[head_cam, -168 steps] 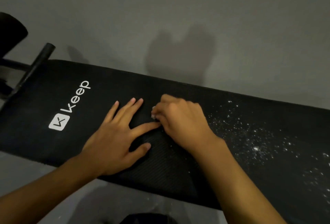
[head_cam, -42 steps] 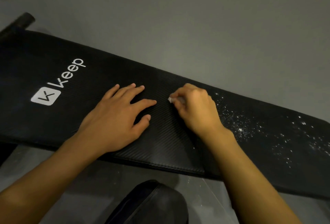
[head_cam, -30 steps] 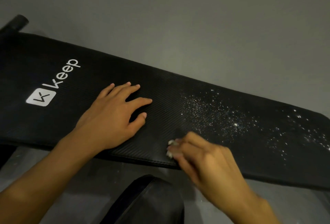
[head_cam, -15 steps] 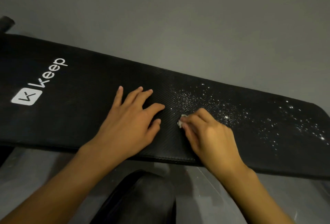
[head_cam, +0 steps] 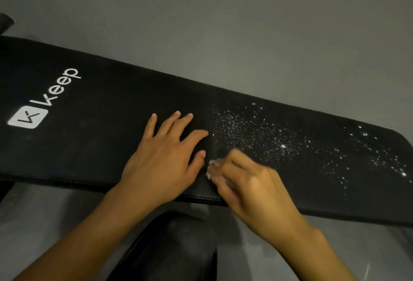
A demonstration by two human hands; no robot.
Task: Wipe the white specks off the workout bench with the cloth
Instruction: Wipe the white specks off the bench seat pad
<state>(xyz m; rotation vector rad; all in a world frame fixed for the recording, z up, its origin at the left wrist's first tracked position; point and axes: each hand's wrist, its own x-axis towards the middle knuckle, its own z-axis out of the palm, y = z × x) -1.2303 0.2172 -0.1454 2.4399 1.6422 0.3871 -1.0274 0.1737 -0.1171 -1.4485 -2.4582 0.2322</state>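
The black padded workout bench (head_cam: 107, 124) runs from the left edge to the right, with a white "Keep" logo (head_cam: 44, 101) near its left end. White specks (head_cam: 279, 142) are scattered over its right half. My left hand (head_cam: 163, 160) lies flat on the pad with fingers spread. Just to its right, my right hand (head_cam: 250, 186) is blurred and grips a small wad of white cloth (head_cam: 212, 167) near the bench's front edge; most of the cloth is hidden under the fingers.
Grey floor (head_cam: 223, 23) lies beyond the bench. A dark knee or trouser leg (head_cam: 169, 249) sits below the front edge at bottom centre. A black bar end (head_cam: 4, 23) shows at the far left.
My right hand has swept the cloth back and forth across the pad and now sits nearer the front edge than half a second ago. My left hand shifted rightward along the bench.
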